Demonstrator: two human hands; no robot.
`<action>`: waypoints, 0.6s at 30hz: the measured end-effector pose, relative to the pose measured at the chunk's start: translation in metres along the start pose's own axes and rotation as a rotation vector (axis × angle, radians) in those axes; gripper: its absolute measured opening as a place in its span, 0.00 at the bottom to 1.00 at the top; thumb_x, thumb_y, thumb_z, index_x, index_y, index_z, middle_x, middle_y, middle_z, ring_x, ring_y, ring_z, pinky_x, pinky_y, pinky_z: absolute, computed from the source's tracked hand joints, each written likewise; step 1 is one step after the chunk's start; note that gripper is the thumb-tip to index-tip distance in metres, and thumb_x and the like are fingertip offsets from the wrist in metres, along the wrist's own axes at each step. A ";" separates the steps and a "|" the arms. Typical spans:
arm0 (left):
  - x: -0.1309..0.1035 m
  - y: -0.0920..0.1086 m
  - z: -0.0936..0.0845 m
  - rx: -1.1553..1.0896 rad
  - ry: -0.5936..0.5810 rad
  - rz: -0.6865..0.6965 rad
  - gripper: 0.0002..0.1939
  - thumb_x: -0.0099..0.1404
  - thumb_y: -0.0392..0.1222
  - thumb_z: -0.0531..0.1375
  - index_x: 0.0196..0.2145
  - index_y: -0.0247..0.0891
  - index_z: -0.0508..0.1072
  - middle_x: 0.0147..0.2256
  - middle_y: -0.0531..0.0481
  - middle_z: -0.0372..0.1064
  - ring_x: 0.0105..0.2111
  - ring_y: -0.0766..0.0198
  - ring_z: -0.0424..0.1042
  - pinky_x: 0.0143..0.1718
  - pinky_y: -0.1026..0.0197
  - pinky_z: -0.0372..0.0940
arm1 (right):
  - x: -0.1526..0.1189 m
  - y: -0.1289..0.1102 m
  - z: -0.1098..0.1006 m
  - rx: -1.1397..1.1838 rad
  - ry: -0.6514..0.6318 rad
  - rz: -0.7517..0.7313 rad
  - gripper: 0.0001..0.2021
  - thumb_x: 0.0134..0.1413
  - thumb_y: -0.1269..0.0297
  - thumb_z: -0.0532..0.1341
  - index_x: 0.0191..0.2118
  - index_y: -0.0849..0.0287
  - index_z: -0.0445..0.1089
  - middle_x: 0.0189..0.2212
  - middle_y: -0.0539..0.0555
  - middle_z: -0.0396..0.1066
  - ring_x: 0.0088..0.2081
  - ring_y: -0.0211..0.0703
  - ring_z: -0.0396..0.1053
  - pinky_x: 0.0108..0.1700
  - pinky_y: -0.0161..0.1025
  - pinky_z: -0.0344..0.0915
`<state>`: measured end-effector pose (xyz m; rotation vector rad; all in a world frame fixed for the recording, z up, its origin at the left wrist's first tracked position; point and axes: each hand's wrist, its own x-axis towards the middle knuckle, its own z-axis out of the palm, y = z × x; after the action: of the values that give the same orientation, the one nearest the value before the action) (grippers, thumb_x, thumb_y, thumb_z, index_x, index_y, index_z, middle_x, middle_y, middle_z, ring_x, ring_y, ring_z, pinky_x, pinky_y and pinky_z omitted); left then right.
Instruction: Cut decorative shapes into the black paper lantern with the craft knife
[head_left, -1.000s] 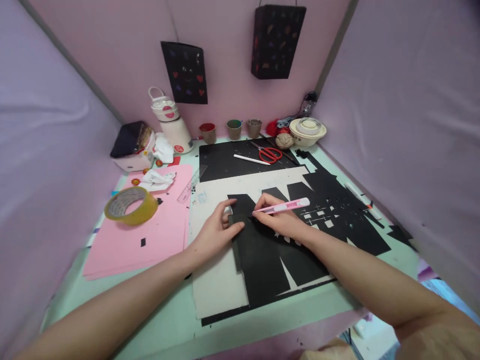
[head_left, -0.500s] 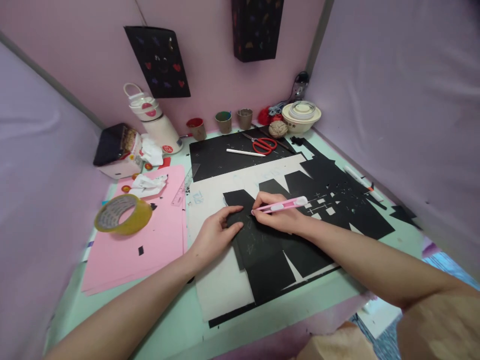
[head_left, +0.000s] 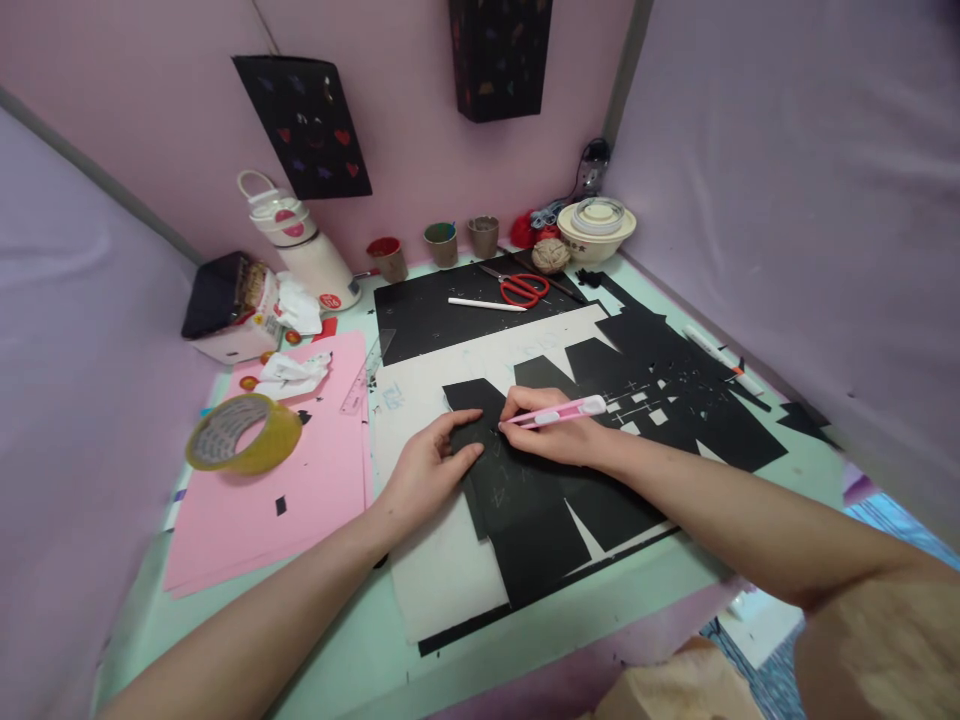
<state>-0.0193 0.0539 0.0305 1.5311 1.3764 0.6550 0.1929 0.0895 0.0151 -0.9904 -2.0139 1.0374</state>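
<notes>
My right hand point(head_left: 551, 425) is closed round a pink utility knife point(head_left: 562, 411), its tip down on a black paper cutout point(head_left: 536, 540). Small white-lined shapes are drawn on the paper near the tip. On the paper's left part my left hand point(head_left: 435, 460) lies with thumb and fingers apart, pressing it down. The cutout has notched edges, and square holes with white lines point(head_left: 637, 398) show on its right part. Beneath it is a white sheet point(head_left: 442, 580) with faint blue writing.
Red-handled scissors point(head_left: 525, 290) and a white pencil-like stick point(head_left: 486, 304) lie on black paper behind. At left, a tape roll point(head_left: 281, 450) rests on pink paper point(head_left: 322, 520). Paper cups point(head_left: 441, 246), a white bottle point(head_left: 315, 260) and a lidded bowl point(head_left: 596, 240) stand at the back.
The view has shifted slightly. My right hand with the utility knife has moved only a little over the black paper; my left hand stays in place.
</notes>
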 end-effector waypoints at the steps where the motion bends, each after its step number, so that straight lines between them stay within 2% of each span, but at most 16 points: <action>1: 0.000 -0.001 0.000 -0.017 -0.008 0.000 0.23 0.62 0.45 0.62 0.54 0.40 0.71 0.45 0.46 0.73 0.42 0.56 0.72 0.47 0.53 0.65 | 0.000 0.000 0.000 -0.001 -0.001 0.000 0.04 0.53 0.70 0.60 0.28 0.58 0.65 0.24 0.46 0.66 0.26 0.35 0.62 0.29 0.32 0.56; 6: 0.002 -0.004 -0.004 -0.127 -0.075 -0.020 0.28 0.62 0.46 0.62 0.59 0.38 0.67 0.45 0.44 0.73 0.42 0.55 0.73 0.45 0.52 0.67 | -0.001 -0.002 -0.001 0.008 0.000 -0.010 0.04 0.53 0.69 0.60 0.29 0.58 0.66 0.25 0.47 0.66 0.27 0.36 0.63 0.30 0.33 0.57; 12: 0.005 -0.004 -0.007 -0.249 -0.155 -0.038 0.30 0.63 0.44 0.62 0.61 0.39 0.64 0.49 0.44 0.73 0.46 0.56 0.72 0.49 0.52 0.67 | 0.000 -0.007 -0.005 0.080 0.175 0.136 0.05 0.52 0.71 0.60 0.27 0.57 0.64 0.24 0.47 0.66 0.28 0.37 0.64 0.30 0.34 0.58; 18: 0.006 -0.005 -0.010 -0.301 -0.183 -0.040 0.29 0.63 0.42 0.63 0.61 0.40 0.64 0.52 0.44 0.71 0.49 0.56 0.71 0.52 0.52 0.65 | 0.000 -0.006 -0.003 0.046 0.072 0.104 0.04 0.50 0.70 0.61 0.27 0.57 0.65 0.24 0.47 0.68 0.27 0.37 0.65 0.29 0.34 0.58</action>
<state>-0.0288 0.0626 0.0287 1.2858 1.1128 0.6480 0.1935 0.0878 0.0215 -1.1030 -1.8893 1.0821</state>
